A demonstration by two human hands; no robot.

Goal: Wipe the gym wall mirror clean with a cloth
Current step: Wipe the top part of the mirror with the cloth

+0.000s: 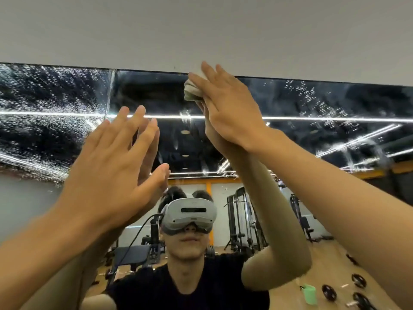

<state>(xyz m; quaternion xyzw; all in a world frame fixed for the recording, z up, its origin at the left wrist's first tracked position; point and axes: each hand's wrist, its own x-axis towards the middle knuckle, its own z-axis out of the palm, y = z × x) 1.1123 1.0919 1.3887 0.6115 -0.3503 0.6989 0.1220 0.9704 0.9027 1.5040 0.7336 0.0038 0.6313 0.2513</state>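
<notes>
Glass of the wall mirror (55,104), far left of the fingers, is covered in water droplets (40,90). A panel seam runs just left of the left fingertips.

Next, left hand (111,166): fingers (136,121) straight and spread wide, holding nothing. Palm faces the glass and the fingertips meet their own reflection.

Up and right of those fingers, right hand (225,108): fingers straight and close together, pressing a bunched grey-green cloth (192,90) onto the glass. The cloth sits under the leftmost finger at the mirror's top edge, just below the white wall (201,30). The upper fingertips overlap the wall.

Right of the right fingers there are more droplets, crossed by a reflected light strip (312,119).

Reflection below the fingers shows a person in a white headset (190,214), a gym machine (241,220), then a green bottle (309,294) and black weight plates (358,280) on a wood floor.
</notes>
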